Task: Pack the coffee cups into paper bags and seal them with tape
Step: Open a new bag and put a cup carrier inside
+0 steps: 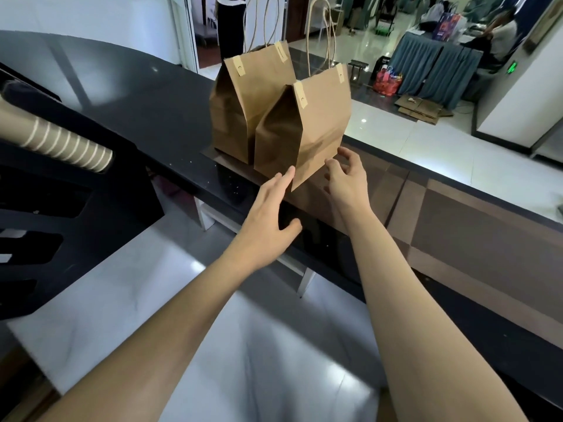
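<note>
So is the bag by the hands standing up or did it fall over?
Standing up. The near paper bag sits upright on the black counter, top pinched shut, handles pointing up, beside the second bag.

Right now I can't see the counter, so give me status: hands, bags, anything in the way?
Left hand open, fingertips at near bag. Right hand open, no grip. Far bag close behind. Both tops closed. Nothing blocking.
</note>
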A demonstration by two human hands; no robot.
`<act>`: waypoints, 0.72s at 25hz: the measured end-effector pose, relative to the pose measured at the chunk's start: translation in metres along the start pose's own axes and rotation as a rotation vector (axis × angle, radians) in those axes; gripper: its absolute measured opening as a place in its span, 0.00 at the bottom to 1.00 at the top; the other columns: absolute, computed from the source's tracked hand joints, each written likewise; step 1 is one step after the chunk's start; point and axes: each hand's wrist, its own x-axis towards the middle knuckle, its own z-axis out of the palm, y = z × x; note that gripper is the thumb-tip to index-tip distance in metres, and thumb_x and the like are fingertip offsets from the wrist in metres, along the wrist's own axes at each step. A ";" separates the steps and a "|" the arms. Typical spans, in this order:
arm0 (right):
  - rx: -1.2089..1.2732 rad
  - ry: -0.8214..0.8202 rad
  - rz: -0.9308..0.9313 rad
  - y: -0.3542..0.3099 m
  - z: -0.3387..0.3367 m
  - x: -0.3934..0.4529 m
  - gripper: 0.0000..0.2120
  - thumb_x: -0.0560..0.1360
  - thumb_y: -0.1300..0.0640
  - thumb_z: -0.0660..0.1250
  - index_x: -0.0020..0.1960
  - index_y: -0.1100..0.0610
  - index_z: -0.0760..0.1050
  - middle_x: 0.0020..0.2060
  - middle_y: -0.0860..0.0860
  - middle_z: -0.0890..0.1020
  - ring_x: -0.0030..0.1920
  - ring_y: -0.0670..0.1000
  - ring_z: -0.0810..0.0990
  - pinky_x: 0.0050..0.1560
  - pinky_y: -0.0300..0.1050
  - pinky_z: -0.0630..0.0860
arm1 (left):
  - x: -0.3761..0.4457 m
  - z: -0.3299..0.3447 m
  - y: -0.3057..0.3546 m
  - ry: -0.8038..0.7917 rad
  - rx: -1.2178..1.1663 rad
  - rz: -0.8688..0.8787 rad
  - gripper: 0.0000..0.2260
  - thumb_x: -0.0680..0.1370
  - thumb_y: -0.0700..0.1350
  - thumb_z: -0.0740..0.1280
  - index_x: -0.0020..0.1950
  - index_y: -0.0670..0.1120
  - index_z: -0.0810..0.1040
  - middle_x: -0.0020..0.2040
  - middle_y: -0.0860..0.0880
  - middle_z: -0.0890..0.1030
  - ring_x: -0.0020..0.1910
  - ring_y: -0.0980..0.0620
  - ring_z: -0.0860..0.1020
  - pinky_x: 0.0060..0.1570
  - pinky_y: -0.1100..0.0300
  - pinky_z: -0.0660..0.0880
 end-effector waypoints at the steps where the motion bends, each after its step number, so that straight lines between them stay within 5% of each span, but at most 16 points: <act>1: -0.008 0.015 -0.002 -0.002 -0.002 -0.008 0.21 0.83 0.50 0.65 0.74 0.48 0.68 0.63 0.49 0.79 0.62 0.51 0.79 0.66 0.56 0.78 | -0.008 -0.003 -0.001 -0.007 0.001 -0.011 0.36 0.80 0.44 0.66 0.81 0.64 0.51 0.80 0.59 0.55 0.79 0.56 0.59 0.74 0.45 0.68; 8: -0.083 0.112 -0.004 -0.004 -0.038 -0.081 0.22 0.83 0.50 0.64 0.76 0.46 0.66 0.60 0.48 0.79 0.60 0.47 0.79 0.64 0.53 0.79 | -0.048 -0.008 -0.007 -0.120 -0.026 -0.008 0.29 0.82 0.44 0.67 0.79 0.62 0.61 0.76 0.58 0.63 0.68 0.61 0.67 0.70 0.57 0.69; 18: -0.121 0.439 0.034 -0.005 -0.098 -0.204 0.21 0.83 0.51 0.65 0.74 0.46 0.68 0.57 0.47 0.82 0.58 0.45 0.81 0.66 0.55 0.77 | -0.058 0.032 0.005 -0.515 -0.102 0.213 0.25 0.82 0.44 0.67 0.76 0.62 0.66 0.72 0.60 0.69 0.69 0.61 0.68 0.64 0.65 0.68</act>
